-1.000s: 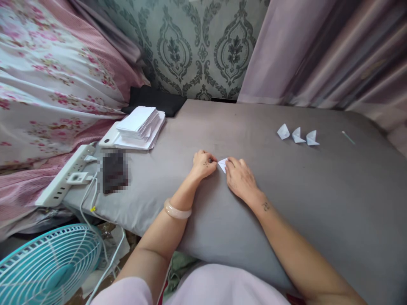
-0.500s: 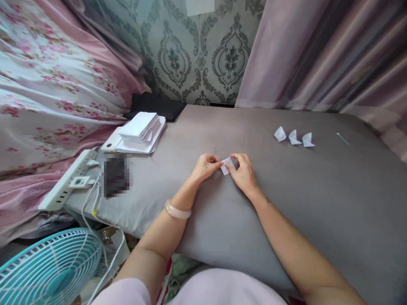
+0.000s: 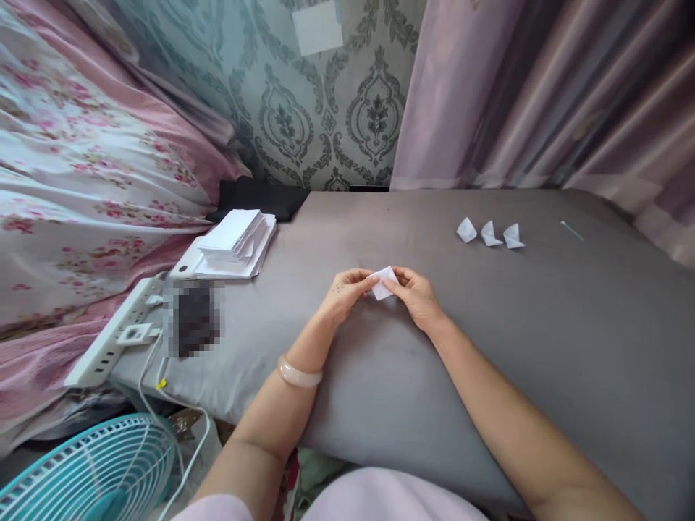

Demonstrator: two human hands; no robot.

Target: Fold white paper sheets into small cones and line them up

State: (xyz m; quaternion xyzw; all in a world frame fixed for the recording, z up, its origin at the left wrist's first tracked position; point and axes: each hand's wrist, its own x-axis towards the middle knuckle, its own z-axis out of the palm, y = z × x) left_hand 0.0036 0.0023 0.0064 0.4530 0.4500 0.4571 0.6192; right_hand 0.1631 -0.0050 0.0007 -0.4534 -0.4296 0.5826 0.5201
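Observation:
A small folded white paper (image 3: 385, 283), roughly diamond-shaped, is pinched between both hands over the grey-covered table (image 3: 391, 391). My left hand (image 3: 348, 291) grips its left corner with thumb and fingers. On the opposite side, my right hand (image 3: 417, 294) closes on its right edge, thumb in front and fingers behind. Three folded white paper boats stand in a row at the back right: a left one (image 3: 466, 230), a middle one (image 3: 491, 234) and a right one (image 3: 513, 236).
At the back left lies a stack of white paper (image 3: 233, 242). Near it are a black cloth (image 3: 260, 199), a white power strip (image 3: 116, 333) with cables, and a blurred dark object (image 3: 195, 318). A turquoise fan (image 3: 92, 470) stands below the left edge. A thin stick (image 3: 572, 231) lies far right.
The folded paper has been turned and raised slightly, showing more of its flat face. Both hands still hold it. The camera view has shifted a little to the right and up.

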